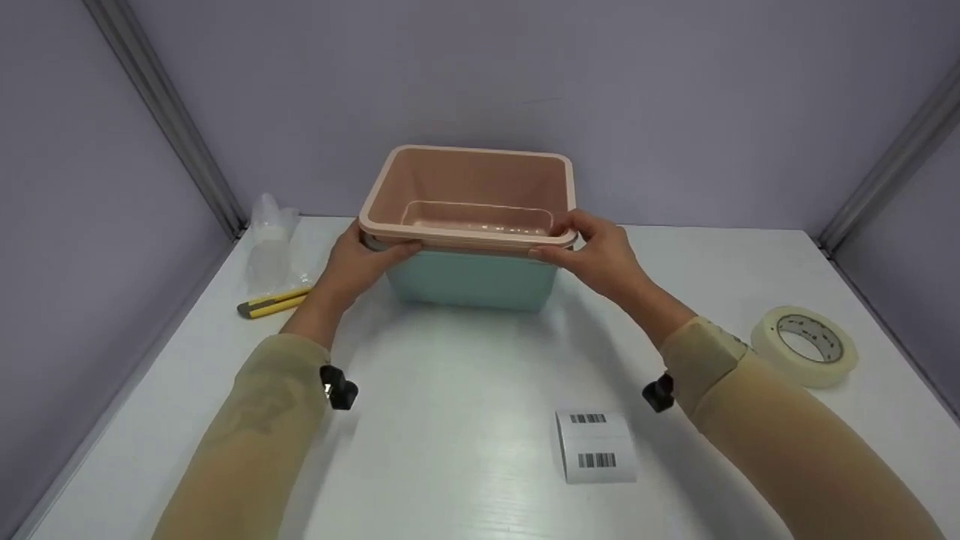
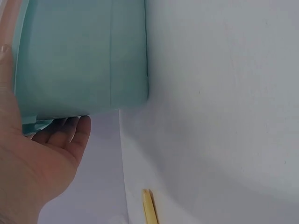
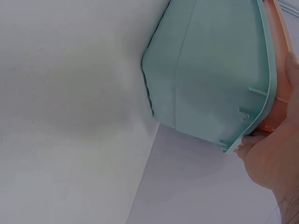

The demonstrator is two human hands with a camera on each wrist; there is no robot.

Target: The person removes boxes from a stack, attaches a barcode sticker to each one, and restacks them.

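The pink bin [image 1: 469, 196] sits nested inside the teal bin [image 1: 471, 279], both standing on the white table [image 1: 450, 390] toward its far edge, in front of the back wall. I judge the nesting nearly or fully done: the pink rim lies just above the teal rim along the near side, with only a thin line between them; whether it is seated all the way down I cannot tell.

My left hand [image 1: 358, 262] grips the near left corner of the rims, fingers curled under the lip, thumb along the front. My right hand [image 1: 596, 251] grasps the near right corner likewise, fingers over the pink rim.

Head view only: a yellow utility knife [image 1: 274, 301] and clear plastic bags [image 1: 270, 240] far left, a roll of tape [image 1: 806, 345] at right, a barcode label [image 1: 596, 446] near me. Left wrist view: the teal wall [image 2: 84, 56] from below, my fingers [image 2: 70, 133] tucked under its rim. Right wrist view: a sliver of pink rim [image 3: 282, 28] above the teal flange and its ribs, hidden from overhead.
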